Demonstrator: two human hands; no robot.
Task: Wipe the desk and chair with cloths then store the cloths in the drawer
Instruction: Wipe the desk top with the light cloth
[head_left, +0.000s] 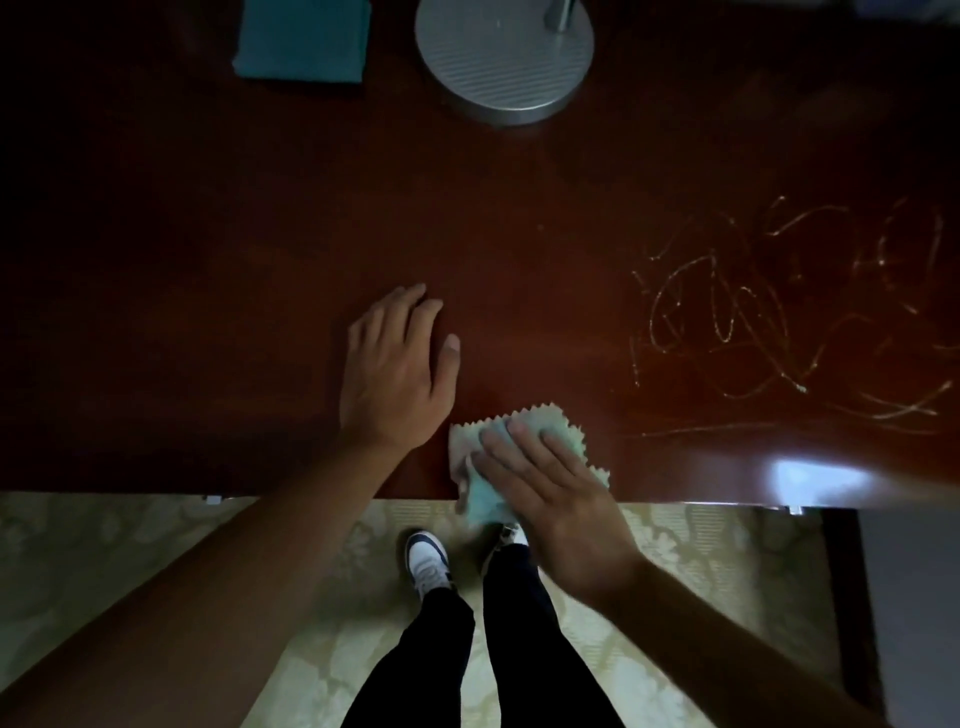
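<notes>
Right hand (550, 499): fingers straight, flat atop one pale green cloth (524, 441), pressing it on the table (260, 312) at its near edge.
Cloth: one corner hangs over the edge; long axis unclear.
Left hand (395, 374): open, flat on the table, just left of the cloth.
Far: one folded teal cloth (304, 41), one round lamp base (504, 57).

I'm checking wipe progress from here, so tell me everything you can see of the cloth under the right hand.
The cloth is small, pale green and thin, with zigzag pinked edges. It lies crumpled at the near edge of the dark red-brown desk, one corner hanging off over the floor. The right hand presses it flat with straight fingers, covering its middle. The left hand rests beside it, not touching.
</notes>
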